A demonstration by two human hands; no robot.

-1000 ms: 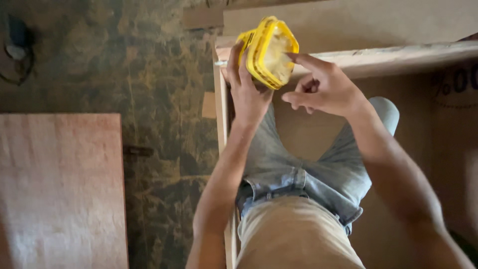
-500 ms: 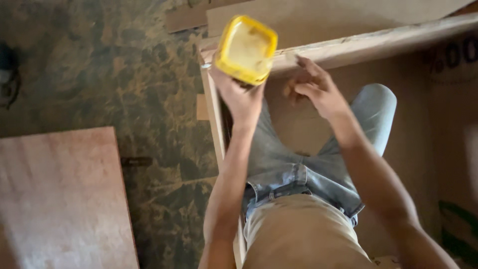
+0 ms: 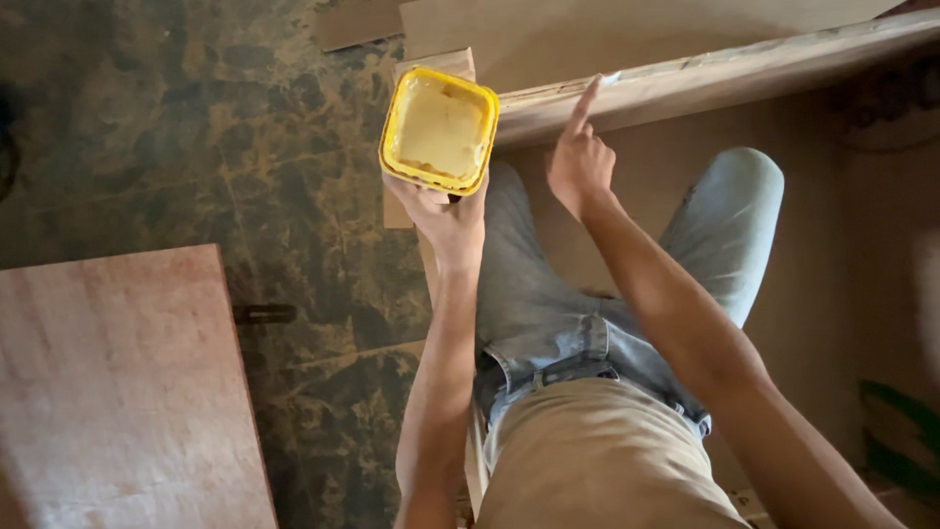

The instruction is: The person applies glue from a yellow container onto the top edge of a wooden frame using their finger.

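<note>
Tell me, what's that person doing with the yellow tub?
A person in jeans stands inside an open wooden frame. Their left hand holds the open yellow tub from underneath; it is full of pale, creamy paste. The right hand points one fingertip, carrying a pale dab, against the edge of the wooden board in front. A flat sheet of reddish plywood lies on the mottled floor to the left.

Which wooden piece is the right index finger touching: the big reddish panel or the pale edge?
The pale wooden board edge ahead; right hand fingertip rests there. The reddish plywood panel lies untouched.
</note>
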